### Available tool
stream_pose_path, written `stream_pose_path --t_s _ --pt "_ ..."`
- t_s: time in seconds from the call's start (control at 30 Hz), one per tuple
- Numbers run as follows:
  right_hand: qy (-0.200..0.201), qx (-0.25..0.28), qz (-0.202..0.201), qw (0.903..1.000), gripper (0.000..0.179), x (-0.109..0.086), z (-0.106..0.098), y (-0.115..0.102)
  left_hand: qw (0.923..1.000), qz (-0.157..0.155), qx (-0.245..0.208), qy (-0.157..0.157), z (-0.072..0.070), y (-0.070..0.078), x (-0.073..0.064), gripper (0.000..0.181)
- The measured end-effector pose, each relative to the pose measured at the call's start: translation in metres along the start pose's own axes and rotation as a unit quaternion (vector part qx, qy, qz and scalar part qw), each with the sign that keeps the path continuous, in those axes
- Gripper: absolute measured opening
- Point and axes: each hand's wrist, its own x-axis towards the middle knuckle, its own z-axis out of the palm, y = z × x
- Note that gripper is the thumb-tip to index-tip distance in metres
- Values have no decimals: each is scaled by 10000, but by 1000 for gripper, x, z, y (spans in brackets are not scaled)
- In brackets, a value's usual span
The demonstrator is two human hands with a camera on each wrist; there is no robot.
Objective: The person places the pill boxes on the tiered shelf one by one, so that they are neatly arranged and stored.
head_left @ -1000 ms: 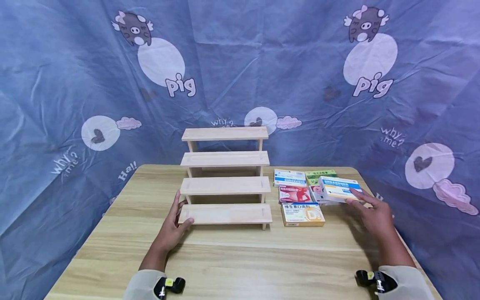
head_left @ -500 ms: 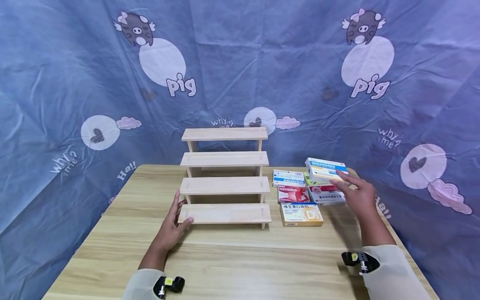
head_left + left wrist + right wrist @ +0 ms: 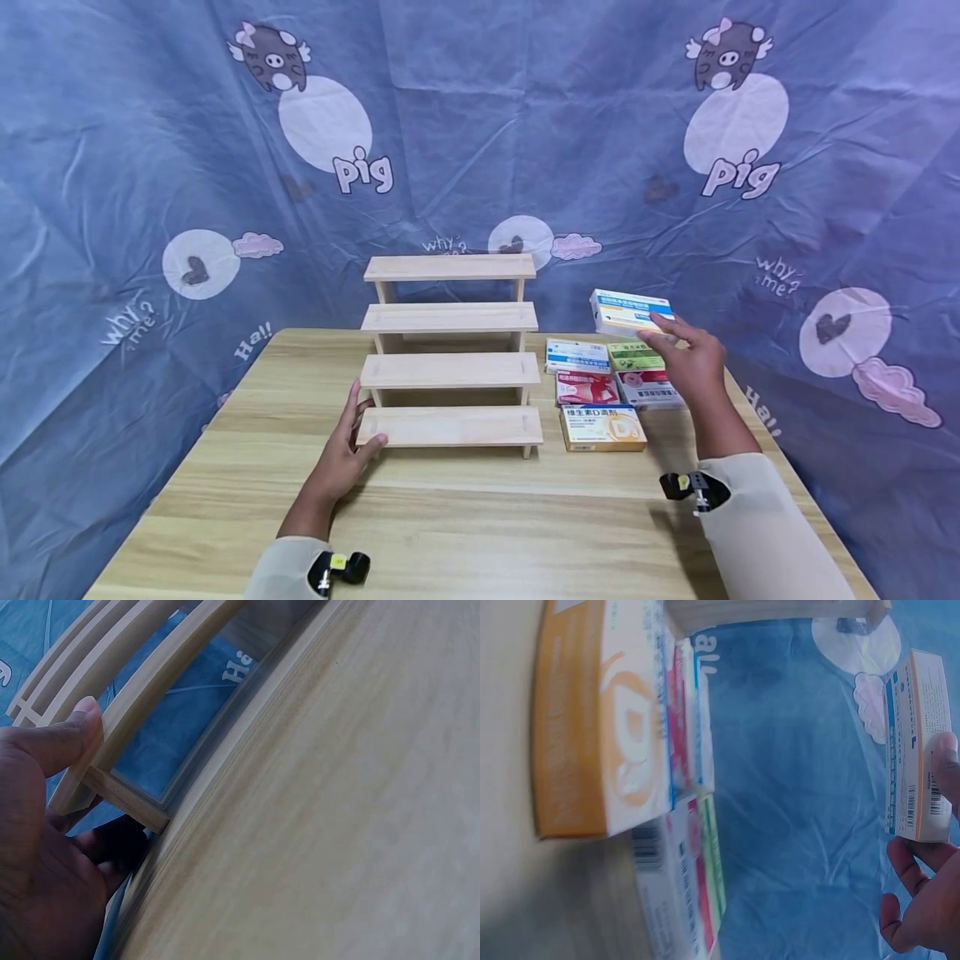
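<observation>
In the head view, the right hand (image 3: pixel 693 354) pinches a white-and-blue box (image 3: pixel 630 312) by its right end, thumb and fingers parted by little more than the carton's thickness; the box is up in the air above the back of a group of flat boxes, to the right of a wooden stand (image 3: pixel 450 426) and apart from it. The left hand (image 3: pixel 345 458) grips the left end of the stand's lowest step, its thumb on the front of the board and its fingers around the side. The stand is pale, smooth wood, four narrow planks rising like stairs. The worktop (image 3: pixel 450 533) has a streaky wood grain; on it lie an orange-and-white box (image 3: pixel 604 429), a red box (image 3: pixel 585 388), a green box (image 3: pixel 636 357) and others, all printed cartons. Behind hangs a creased blue cloth (image 3: pixel 465 133) with pig prints. In the left wrist view, the left thumb presses the board's edge while the fingers reach beneath it, partly in shadow, beside a short square-cut leg. In the right wrist view, the thumb lies on a barcoded panel of the held carton, fingers bent at its lower end; the orange-and-white box looms blurred nearby, its edges crisp-cornered.
</observation>
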Motion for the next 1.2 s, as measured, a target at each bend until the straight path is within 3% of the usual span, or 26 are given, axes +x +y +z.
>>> stream_pose_path --t_s 0.33,0.8,1.2 --pt "160 188 -75 9997 52 9 19 -21 10000 -41 20 6 0 1 0 105" --pt "187 4 -791 9967 55 28 38 -63 10000 -51 51 -20 0 3 0 104" --pt "129 -111 -936 9955 63 43 63 -93 10000 -5 10 24 0 -1 2 105"
